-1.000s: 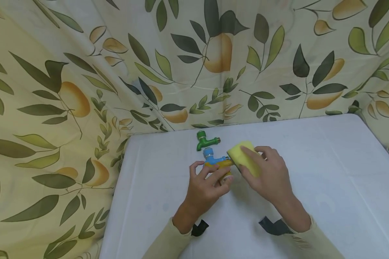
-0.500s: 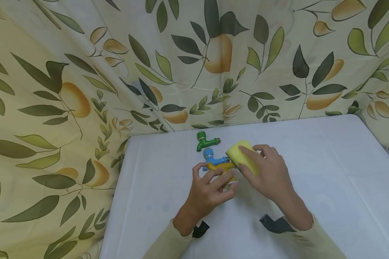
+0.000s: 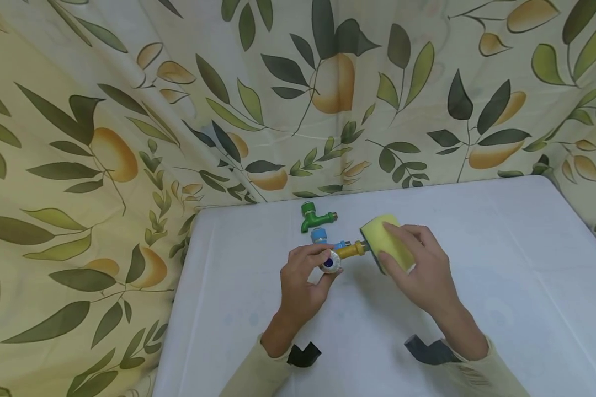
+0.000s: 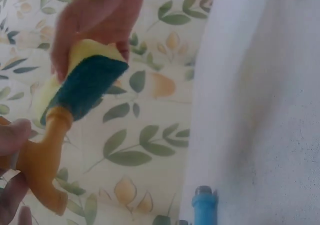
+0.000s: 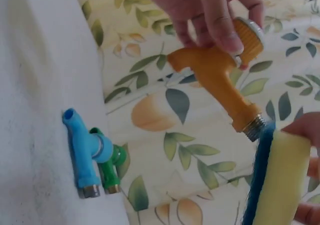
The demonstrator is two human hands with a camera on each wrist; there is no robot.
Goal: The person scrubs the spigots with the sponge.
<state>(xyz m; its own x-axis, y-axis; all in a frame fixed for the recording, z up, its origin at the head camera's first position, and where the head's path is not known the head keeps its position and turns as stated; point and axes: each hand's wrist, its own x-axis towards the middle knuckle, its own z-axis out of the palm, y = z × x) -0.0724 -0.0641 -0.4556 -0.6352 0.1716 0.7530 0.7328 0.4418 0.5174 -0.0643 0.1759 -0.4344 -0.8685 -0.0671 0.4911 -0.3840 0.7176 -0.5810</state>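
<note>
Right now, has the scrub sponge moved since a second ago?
Yes: the scrub sponge has moved right in the head view, away from the green faucet.

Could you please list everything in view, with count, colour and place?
orange tap: 1, orange with a metal threaded end, in the left hand
sponge: 1, yellow with a dark green face, in the right hand, at the orange tap's threaded end
blue tap: 1, blue, on the table, nearer the person than the green tap
green tap: 1, green, on the table near its far edge
table: 1, white, under the hands
patterned cloth: cream with leaves and orange fruit, behind the table and at its sides; number of pieces unclear
sleeves: 2, pale, on the forearms
left hand: 1, bare, holding the orange tap
right hand: 1, bare, holding the sponge
</note>
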